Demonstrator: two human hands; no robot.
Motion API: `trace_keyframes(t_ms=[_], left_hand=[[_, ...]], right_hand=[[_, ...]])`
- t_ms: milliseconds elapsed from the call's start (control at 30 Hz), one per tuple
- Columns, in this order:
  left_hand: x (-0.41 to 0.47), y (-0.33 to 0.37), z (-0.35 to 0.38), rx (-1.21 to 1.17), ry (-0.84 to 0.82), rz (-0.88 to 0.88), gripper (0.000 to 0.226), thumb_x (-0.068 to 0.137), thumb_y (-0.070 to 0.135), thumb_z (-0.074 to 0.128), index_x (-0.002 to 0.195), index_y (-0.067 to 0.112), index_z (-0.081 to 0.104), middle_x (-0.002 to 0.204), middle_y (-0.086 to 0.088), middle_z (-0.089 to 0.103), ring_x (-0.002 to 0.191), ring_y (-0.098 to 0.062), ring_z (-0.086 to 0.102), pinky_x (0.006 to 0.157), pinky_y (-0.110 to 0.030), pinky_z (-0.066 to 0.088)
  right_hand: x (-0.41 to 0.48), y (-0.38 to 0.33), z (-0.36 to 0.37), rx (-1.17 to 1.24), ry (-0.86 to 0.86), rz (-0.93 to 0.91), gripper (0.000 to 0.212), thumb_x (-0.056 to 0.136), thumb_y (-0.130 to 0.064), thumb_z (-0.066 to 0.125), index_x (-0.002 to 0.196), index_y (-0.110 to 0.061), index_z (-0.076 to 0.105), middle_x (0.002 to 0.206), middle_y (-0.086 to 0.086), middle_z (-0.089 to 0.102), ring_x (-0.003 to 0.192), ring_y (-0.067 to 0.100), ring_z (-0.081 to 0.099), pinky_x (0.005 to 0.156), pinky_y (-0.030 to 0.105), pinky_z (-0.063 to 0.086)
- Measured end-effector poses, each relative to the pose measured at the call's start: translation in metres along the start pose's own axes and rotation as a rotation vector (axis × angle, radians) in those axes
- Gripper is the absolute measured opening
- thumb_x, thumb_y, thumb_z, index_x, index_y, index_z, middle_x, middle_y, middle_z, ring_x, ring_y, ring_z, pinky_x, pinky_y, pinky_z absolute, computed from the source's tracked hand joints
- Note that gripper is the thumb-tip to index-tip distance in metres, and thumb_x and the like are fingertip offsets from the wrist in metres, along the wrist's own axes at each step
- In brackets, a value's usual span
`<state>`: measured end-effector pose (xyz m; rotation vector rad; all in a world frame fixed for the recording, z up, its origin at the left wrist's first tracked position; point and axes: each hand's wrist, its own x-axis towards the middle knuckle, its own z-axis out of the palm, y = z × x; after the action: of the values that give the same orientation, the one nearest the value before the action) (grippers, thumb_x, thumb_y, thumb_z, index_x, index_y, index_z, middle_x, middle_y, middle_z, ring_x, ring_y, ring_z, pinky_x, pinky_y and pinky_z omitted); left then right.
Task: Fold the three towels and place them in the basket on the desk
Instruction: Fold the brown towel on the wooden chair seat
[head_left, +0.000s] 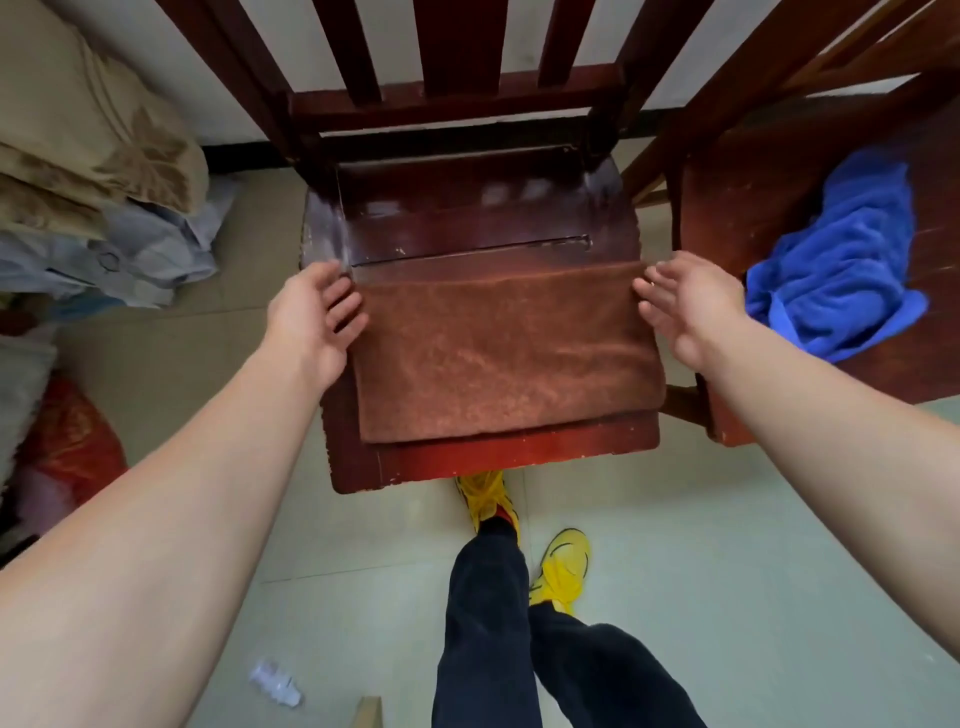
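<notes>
A brown towel (504, 353) lies folded flat on the seat of a dark red wooden chair (467, 218), covering the seat's front half. My left hand (317, 312) rests at the towel's far left corner, fingers spread and touching its edge. My right hand (685, 306) is at the far right corner, fingers apart, holding nothing. A crumpled blue towel (841, 265) lies on a second wooden chair (753, 171) to the right. No basket or desk is in view.
A pile of beige and pale blue cloth (93, 171) is stacked at the left. A red bag (67, 447) sits on the floor below it. My legs and yellow shoes (561, 571) stand before the chair. A small plastic bottle (275, 683) lies on the tiled floor.
</notes>
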<state>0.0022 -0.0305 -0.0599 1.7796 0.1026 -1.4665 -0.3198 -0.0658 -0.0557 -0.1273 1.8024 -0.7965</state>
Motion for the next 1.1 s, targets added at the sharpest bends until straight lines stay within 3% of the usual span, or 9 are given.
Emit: trace_keyframes(t_ms=[67, 133, 233, 433, 567, 733, 900, 1000, 1100], left_hand=[[-0.006, -0.002, 0.011, 0.198, 0.067, 0.130, 0.013, 0.092, 0.017, 0.052, 0.102, 0.016, 0.062, 0.106, -0.008, 0.065, 0.091, -0.017, 0.063, 0.070, -0.025, 0.049], [-0.015, -0.013, 0.027, 0.374, 0.000, 0.163, 0.010, 0.091, 0.013, 0.054, 0.091, 0.015, 0.063, 0.089, -0.010, 0.068, 0.071, -0.015, 0.063, 0.058, -0.021, 0.045], [-0.019, -0.030, 0.040, 0.584, -0.192, 0.033, 0.010, 0.091, 0.017, 0.058, 0.097, 0.013, 0.065, 0.086, -0.012, 0.070, 0.070, -0.018, 0.067, 0.060, -0.024, 0.045], [0.007, -0.017, 0.023, 0.548, -0.082, 0.083, 0.015, 0.092, 0.015, 0.057, 0.106, 0.016, 0.060, 0.091, -0.009, 0.069, 0.078, -0.020, 0.068, 0.068, -0.029, 0.051], [-0.018, -0.034, 0.032, 0.534, -0.053, 0.170, 0.017, 0.091, 0.008, 0.056, 0.106, 0.013, 0.061, 0.089, -0.007, 0.066, 0.068, -0.013, 0.060, 0.058, -0.021, 0.046], [-0.048, -0.089, 0.011, 0.589, -0.098, -0.088, 0.014, 0.094, 0.009, 0.051, 0.096, 0.009, 0.065, 0.087, -0.013, 0.072, 0.075, -0.022, 0.069, 0.066, -0.030, 0.053], [-0.044, -0.107, -0.027, 0.607, 0.056, -0.104, 0.012, 0.093, 0.007, 0.051, 0.092, 0.006, 0.064, 0.082, -0.015, 0.073, 0.069, -0.022, 0.071, 0.067, -0.032, 0.053], [-0.049, -0.112, -0.021, 0.910, 0.142, 0.146, 0.008, 0.085, 0.009, 0.060, 0.081, 0.015, 0.063, 0.074, -0.008, 0.069, 0.068, -0.022, 0.065, 0.073, -0.039, 0.056], [-0.068, -0.112, 0.013, 1.345, 0.046, 0.655, 0.019, 0.081, 0.015, 0.066, 0.100, 0.017, 0.065, 0.096, 0.001, 0.060, 0.092, -0.022, 0.058, 0.076, -0.036, 0.050]], right_hand=[[-0.017, 0.008, 0.019, -0.227, 0.003, -0.137, 0.025, 0.094, -0.006, 0.050, 0.114, -0.016, 0.060, 0.101, 0.005, 0.070, 0.086, 0.016, 0.071, 0.061, 0.024, 0.055], [-0.036, 0.025, 0.046, -0.381, -0.183, -0.089, 0.019, 0.092, -0.007, 0.053, 0.102, -0.018, 0.065, 0.098, 0.006, 0.073, 0.081, 0.014, 0.072, 0.062, 0.024, 0.053], [-0.042, 0.049, 0.074, -0.524, -0.417, 0.072, 0.015, 0.092, -0.011, 0.055, 0.098, -0.019, 0.067, 0.103, 0.006, 0.074, 0.087, 0.014, 0.073, 0.071, 0.027, 0.051], [0.026, -0.006, 0.044, -0.073, -0.132, -0.014, 0.028, 0.094, -0.011, 0.050, 0.120, -0.016, 0.059, 0.111, 0.002, 0.070, 0.092, 0.011, 0.071, 0.072, 0.029, 0.053], [0.002, -0.018, 0.028, -0.179, -0.031, -0.150, 0.017, 0.093, -0.013, 0.054, 0.103, -0.017, 0.067, 0.099, 0.003, 0.073, 0.089, 0.013, 0.071, 0.075, 0.029, 0.057], [-0.043, 0.058, 0.007, -0.459, -0.261, 0.097, 0.012, 0.093, -0.016, 0.060, 0.098, -0.012, 0.069, 0.091, 0.006, 0.075, 0.080, 0.015, 0.073, 0.068, 0.028, 0.056], [-0.009, 0.066, -0.052, -0.419, 0.005, 0.116, 0.015, 0.090, -0.016, 0.059, 0.096, -0.006, 0.069, 0.080, 0.008, 0.075, 0.070, 0.017, 0.074, 0.057, 0.022, 0.054], [0.001, 0.060, -0.064, -0.721, 0.099, -0.130, 0.010, 0.082, -0.021, 0.065, 0.082, -0.012, 0.071, 0.069, 0.000, 0.071, 0.069, 0.017, 0.071, 0.071, 0.035, 0.058], [-0.002, 0.046, -0.054, -0.878, 0.077, -0.316, 0.018, 0.080, -0.027, 0.071, 0.096, -0.018, 0.067, 0.082, -0.006, 0.067, 0.087, 0.020, 0.066, 0.084, 0.035, 0.053]])
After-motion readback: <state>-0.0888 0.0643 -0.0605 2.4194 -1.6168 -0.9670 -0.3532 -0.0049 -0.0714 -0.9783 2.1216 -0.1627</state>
